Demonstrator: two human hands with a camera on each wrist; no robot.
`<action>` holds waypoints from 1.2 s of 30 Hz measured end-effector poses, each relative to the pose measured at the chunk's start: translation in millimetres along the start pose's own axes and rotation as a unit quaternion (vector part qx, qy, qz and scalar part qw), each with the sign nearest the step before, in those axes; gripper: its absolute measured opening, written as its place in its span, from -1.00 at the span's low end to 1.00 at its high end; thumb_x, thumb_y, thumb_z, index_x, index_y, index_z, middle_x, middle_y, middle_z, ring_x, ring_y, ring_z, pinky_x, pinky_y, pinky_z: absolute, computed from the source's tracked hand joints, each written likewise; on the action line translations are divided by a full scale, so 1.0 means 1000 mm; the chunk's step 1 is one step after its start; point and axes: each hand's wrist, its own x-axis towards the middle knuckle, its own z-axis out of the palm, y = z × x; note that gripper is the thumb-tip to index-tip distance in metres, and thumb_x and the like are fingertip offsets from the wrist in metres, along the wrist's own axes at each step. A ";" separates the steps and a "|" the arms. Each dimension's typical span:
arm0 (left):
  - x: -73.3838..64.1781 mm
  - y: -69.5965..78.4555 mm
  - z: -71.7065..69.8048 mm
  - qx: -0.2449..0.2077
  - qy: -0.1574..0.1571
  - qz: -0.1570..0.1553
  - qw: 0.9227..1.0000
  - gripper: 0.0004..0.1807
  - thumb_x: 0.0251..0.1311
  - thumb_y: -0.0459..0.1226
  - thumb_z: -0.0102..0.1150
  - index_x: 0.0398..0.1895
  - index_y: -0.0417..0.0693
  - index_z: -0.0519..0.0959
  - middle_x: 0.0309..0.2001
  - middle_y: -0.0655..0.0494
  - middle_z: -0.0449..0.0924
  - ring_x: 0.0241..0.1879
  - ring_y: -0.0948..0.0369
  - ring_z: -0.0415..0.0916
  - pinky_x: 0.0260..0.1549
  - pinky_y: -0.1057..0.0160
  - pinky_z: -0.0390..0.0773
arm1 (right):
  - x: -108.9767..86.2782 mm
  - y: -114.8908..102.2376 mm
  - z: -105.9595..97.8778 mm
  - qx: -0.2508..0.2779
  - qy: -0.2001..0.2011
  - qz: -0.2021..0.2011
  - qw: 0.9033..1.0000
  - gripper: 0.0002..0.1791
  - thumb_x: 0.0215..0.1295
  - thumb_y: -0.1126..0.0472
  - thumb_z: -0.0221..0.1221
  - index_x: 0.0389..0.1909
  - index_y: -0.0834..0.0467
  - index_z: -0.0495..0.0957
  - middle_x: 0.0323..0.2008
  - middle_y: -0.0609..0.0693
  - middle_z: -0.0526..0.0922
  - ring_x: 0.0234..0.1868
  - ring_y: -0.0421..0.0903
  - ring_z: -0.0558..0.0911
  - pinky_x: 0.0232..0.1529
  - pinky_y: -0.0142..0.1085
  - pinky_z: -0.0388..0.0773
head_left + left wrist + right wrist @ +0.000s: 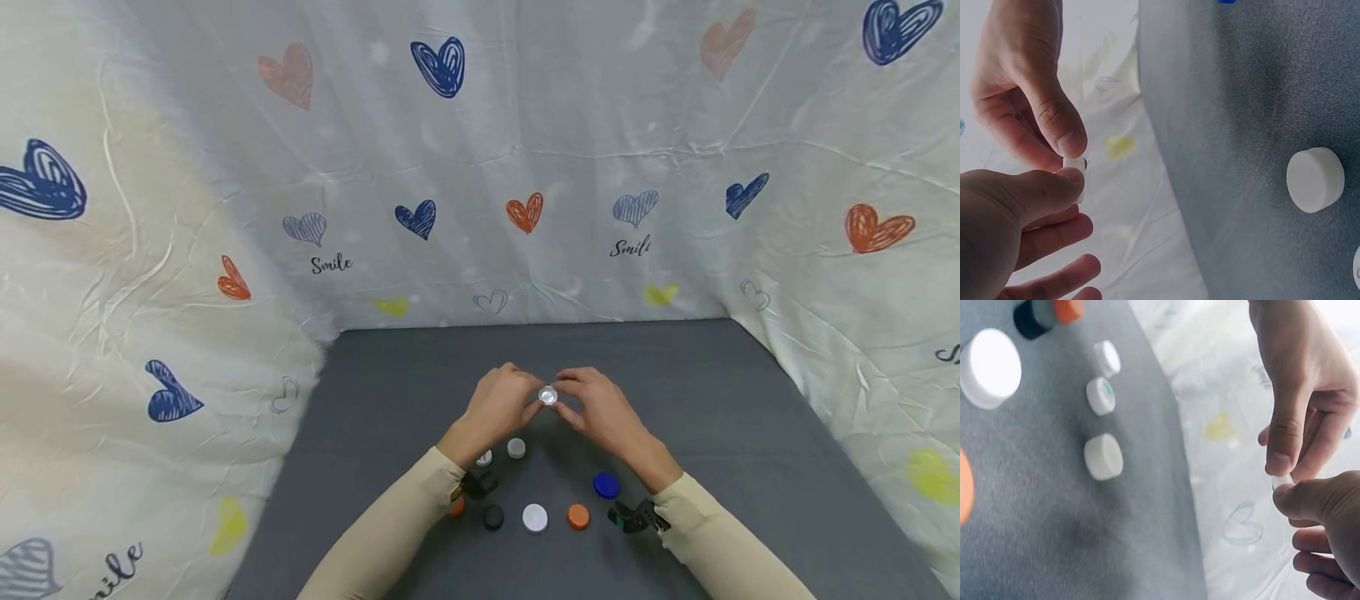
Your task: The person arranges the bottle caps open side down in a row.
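A small round white cap (548, 395) is held up above the far half of the grey table, its pale hollow side facing the head camera. Thumb and finger of my left hand (501, 398) pinch it from one side. From the other side my right hand (600, 408) pinches the same cap with its thumb and finger. In both wrist views the thumbs meet close together, covering much of the cap (1074, 164). Below the hands lie a plain white cap (516, 448) and another white cap (484, 458), partly hidden by my left wrist.
Nearer on the grey cloth (720, 533) lie a black cap (492, 517), a large white cap (535, 518), an orange cap (578, 517) and a blue cap (606, 485). A second orange cap (456, 507) shows beside the left forearm. Heart-printed curtain (465, 167) surrounds the table.
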 end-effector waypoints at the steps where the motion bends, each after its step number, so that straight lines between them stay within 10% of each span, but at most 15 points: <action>1: -0.002 -0.001 -0.002 0.001 0.001 0.000 1.000 -0.75 0.26 0.02 0.32 -0.09 0.19 0.77 -0.21 0.32 0.77 -0.19 0.22 0.62 -0.18 0.20 0.63 | 0.001 -0.002 -0.001 0.003 0.003 -0.004 1.000 -0.68 0.19 0.07 0.43 -0.06 0.11 0.74 0.05 0.10 0.68 0.10 0.06 0.62 0.02 0.02 0.61; 36: -0.044 -0.009 -0.008 -0.007 0.054 -0.002 0.998 -0.64 0.16 -0.07 0.42 0.02 0.10 0.71 -0.02 0.22 0.73 -0.04 0.19 0.61 -0.11 0.17 0.63 | -0.004 -0.027 0.015 0.047 0.048 -0.033 0.997 -0.65 0.15 0.09 0.46 -0.06 0.13 0.74 0.01 0.04 0.69 0.05 -0.01 0.63 0.02 -0.04 0.63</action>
